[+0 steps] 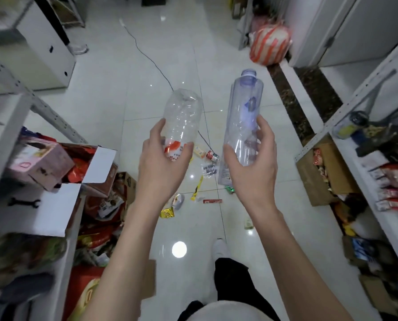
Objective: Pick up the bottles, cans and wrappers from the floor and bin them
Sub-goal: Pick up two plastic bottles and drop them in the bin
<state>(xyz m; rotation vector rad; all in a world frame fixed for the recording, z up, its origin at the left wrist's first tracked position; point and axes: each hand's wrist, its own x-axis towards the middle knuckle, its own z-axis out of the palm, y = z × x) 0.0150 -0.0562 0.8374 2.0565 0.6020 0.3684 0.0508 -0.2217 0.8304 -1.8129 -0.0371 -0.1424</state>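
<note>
Much here is hard for us to read. The shelves (12,126) on the left and the shelf (378,158) on the right are blurred and cut off by the frame edges, so their packets and boxes (43,165) stay indistinct. The small litter on the tiled floor (114,93) is partly hidden behind our forearms: we make out a small can (212,155) lying on its side, a yellow wrapper (197,188), a red wrapper (212,201), a gold wrapper (167,213), a crushed silver piece (179,200) whose kind we cannot tell, and a clear crumpled wrapper (208,169). A striped orange and white bag (269,44) at the far end of the aisle is smeared by blur. A dark cable (151,59) runs across the floor.

Our left hand (163,163) has its grip closed around the lower part of a clear crumpled bottle (183,117), thumb on one side, fingers on the other, over its red label. Our right hand (251,167) has its grip wrapped on a taller clear bottle (245,112) with a purple-tinted neck and no cap that we can see. Both bottles are held up in the air above the floor, side by side, apart from each other. A white shoe (220,247) shows below.
</note>
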